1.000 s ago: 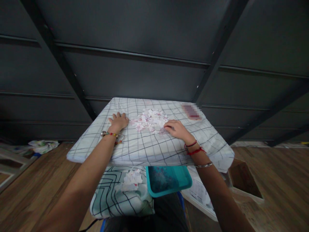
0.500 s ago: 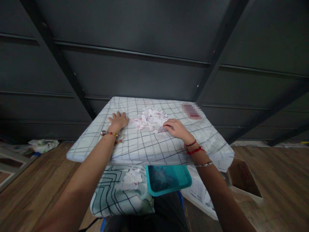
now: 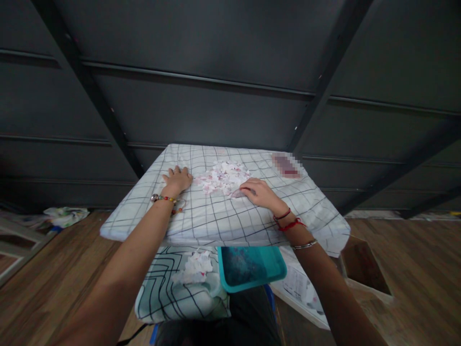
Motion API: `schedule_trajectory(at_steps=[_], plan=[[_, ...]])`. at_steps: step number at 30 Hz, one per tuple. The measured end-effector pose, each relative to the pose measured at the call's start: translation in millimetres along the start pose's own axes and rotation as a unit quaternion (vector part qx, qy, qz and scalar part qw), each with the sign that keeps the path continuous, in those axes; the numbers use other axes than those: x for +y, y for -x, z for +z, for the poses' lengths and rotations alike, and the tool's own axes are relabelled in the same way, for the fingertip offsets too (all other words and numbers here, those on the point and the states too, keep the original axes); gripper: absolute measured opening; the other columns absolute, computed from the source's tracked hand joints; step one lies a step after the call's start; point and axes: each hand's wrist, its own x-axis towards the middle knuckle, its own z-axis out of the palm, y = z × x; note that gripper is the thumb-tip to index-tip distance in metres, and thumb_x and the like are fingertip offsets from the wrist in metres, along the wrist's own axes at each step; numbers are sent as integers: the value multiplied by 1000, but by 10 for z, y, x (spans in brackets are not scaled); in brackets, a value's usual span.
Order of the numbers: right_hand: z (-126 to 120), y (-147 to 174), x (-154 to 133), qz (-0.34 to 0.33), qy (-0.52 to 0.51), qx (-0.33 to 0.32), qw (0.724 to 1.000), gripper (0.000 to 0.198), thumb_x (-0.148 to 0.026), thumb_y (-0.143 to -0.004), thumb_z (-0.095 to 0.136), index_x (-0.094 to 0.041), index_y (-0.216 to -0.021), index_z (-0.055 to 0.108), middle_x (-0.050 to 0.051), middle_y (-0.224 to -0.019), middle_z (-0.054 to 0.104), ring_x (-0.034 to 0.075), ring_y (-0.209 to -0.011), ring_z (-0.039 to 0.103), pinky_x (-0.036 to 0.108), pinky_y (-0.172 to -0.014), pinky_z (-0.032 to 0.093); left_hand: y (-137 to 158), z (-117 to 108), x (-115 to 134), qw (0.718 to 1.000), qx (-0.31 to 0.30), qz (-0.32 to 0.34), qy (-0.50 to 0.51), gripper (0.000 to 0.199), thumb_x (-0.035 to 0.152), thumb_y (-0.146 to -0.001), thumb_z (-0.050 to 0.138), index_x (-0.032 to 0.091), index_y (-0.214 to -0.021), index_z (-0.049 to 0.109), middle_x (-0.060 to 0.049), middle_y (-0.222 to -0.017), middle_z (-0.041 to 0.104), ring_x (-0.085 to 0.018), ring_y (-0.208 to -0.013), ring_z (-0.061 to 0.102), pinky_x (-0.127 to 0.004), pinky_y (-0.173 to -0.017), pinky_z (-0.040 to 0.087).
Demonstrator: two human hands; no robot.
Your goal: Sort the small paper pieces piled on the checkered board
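Note:
A heap of small white and pinkish scraps [image 3: 225, 176], like torn paper, lies on a table spread with a white checked cloth [image 3: 212, 221]. Fingers spread, my left hand [image 3: 178, 180] rests flat on the cloth just left of the heap. My right hand [image 3: 261, 192] is at the heap's right edge with its fingers curled together. Between them is a thin, see-through, purplish flat piece [image 3: 237, 193], its edge down among the scraps. My fingers cover most of it, so its kind does not show.
Below the table's front edge sits a teal plastic tray [image 3: 277, 269] with bits inside. Left of it, more scraps [image 3: 198, 266] lie on a patterned green cloth [image 3: 180, 302]. A blurred dark-red object [image 3: 286, 166] is at the back right. An open box [image 3: 365, 266] stands on the floor.
My right hand has shifted slightly left with the flat piece, along the near right edge of the heap. My left hand stays in place.

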Motion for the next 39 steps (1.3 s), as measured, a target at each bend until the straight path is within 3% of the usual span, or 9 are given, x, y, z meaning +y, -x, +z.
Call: schedule_trajectory(at_steps=[21,39], plan=[[-51,5,-28,11,-10,19,1000,18,-21,-87,50,-17,-86,67,6,-83,69,18,-80,62,30,-76,47,-16,26,-20,1000,0,3,4,58,38,-86,21,17,-137,37,-16,-150,23,-39,-136,16,-65,-102,18],[-110,8,-57,32,-61,-35,997,17,-19,-84,54,-19,-82,70,4,-83,72,17,-80,65,28,-75,47,51,-39,18,1000,-3,-1,6,57,38,-86,22,18,-137,39,-15,-151,23,-37,-137,17,-63,-103,19]])
